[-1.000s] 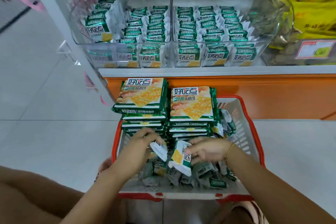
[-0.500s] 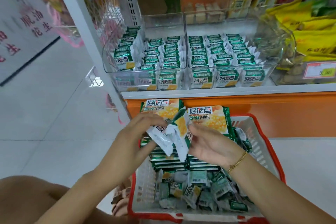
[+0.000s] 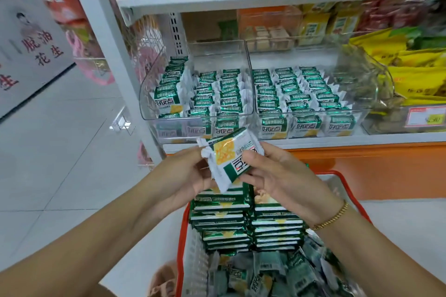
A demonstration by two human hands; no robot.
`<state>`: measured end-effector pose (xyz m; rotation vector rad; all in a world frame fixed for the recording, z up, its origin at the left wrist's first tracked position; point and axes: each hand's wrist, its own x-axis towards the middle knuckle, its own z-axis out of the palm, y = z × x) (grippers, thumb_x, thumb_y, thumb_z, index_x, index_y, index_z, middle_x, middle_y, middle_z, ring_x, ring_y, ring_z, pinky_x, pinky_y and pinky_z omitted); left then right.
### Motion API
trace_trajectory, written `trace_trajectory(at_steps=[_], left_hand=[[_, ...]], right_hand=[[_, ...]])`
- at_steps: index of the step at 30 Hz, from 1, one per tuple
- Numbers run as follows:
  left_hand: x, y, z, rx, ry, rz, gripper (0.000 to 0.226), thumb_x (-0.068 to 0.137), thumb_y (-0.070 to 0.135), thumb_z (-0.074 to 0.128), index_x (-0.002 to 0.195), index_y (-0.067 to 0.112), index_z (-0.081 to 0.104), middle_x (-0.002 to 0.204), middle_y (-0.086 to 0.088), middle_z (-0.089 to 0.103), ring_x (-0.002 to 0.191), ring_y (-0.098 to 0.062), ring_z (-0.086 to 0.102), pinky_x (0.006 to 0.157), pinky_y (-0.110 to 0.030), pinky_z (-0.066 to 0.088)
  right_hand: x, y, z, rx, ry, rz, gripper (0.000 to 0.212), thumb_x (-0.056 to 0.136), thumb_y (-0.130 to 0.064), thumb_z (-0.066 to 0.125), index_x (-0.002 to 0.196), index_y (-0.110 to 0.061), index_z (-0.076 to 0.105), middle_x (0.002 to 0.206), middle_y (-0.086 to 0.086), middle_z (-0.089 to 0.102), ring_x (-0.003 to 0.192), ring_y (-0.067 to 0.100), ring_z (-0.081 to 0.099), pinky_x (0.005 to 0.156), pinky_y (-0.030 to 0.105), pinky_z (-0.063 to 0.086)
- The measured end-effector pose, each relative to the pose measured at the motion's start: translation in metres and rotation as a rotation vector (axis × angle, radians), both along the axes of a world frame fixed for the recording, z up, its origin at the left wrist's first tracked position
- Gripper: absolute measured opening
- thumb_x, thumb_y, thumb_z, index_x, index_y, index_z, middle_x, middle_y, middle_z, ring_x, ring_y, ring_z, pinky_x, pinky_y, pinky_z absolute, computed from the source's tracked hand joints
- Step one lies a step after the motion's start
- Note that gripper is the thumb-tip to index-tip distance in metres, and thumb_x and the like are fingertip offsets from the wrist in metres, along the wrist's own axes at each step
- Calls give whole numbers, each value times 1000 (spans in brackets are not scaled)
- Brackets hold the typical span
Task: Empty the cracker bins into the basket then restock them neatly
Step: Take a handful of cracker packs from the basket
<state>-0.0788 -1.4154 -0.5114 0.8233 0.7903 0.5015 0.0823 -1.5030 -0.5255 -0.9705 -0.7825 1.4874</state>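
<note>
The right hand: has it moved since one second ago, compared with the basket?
Yes. The right hand rose out of the red basket toward the shelf edge, holding cracker packets with the left hand.

1. The cracker packets [image 3: 304,126] at the front of the clear bins [image 3: 311,94] carry the brand 好吃点 in white on green;
2. the white sign [image 3: 29,55] at left reads 脱油花生 in red;
3. the price tag [image 3: 426,116] is too blurred to read.
</note>
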Motion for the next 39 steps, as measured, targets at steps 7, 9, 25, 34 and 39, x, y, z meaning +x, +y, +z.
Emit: trace_trajectory(at_steps=[7, 9, 25, 34, 39], left_hand=[[6, 24, 11, -212, -127, 52, 40, 93, 19, 48, 129, -1, 51, 122, -17, 63, 93, -26, 66, 67, -37, 60], [4, 36, 13, -205, -120, 61, 31, 95, 20, 49, 120, 3, 55, 109, -14, 68, 85, -25, 69, 64, -36, 60], [7, 66, 10, 182, 127, -241, 51, 88, 47, 46, 122, 11, 58, 114, -13, 68, 99, -21, 67, 80, -36, 57], [3, 71, 12, 404, 176, -274, 42, 71, 22, 67, 113, 17, 61, 114, 3, 69, 107, -11, 64, 86, -32, 56], [-4, 83, 21, 628, 184, -171, 46, 76, 20, 71, 120, 15, 58, 115, 1, 69, 107, -18, 65, 90, -35, 53]], right_hand=[[12, 20, 37, 45, -341, -7, 38, 79, -23, 65, 113, -5, 64, 108, 11, 71, 102, 21, 67, 89, 27, 54], [22, 29, 46, 74, -399, -52, 35, 74, -22, 68, 106, -7, 65, 102, 8, 72, 98, 21, 68, 87, 25, 54], [25, 85, 81, 178, -1058, 304, 36, 65, -30, 78, 100, -28, 69, 74, -14, 67, 64, 2, 60, 60, 15, 50], [27, 103, 70, 182, -1182, 121, 49, 63, -51, 72, 106, -29, 67, 89, -18, 65, 79, -6, 59, 68, 9, 45], [39, 113, 64, -17, -878, 316, 54, 68, -31, 73, 111, 1, 61, 99, 12, 65, 88, 16, 65, 80, 24, 57]])
